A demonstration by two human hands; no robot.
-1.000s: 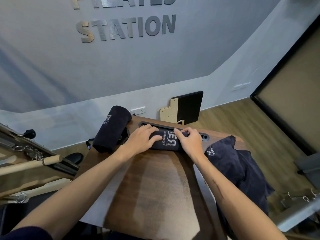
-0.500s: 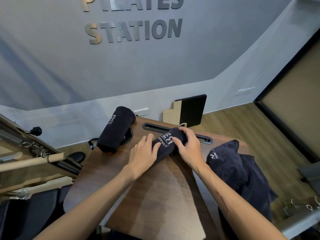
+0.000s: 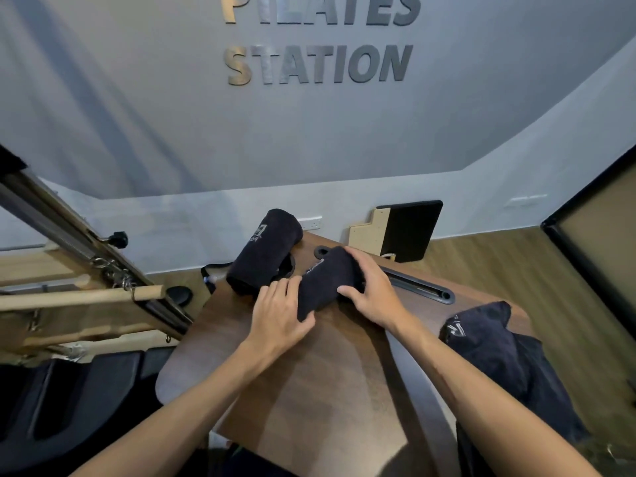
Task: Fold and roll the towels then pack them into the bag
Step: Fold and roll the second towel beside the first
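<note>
Both grips on roll | left hand cups its near end, right hand wraps the far end | roll on table, 12 o'clock, beside finished roll at 11 | risk: I loosen, it unrolls.

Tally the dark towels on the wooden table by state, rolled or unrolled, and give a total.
Rolled: 2, the far roll and the roll held by the left hand and right hand
Unrolled: 1, the heap at the right edge
Total: 3

Wall lettering
"STATION" is read in raised letters on the grey wall; "PILATES" above is cut off; towel logos are illegible.
</note>
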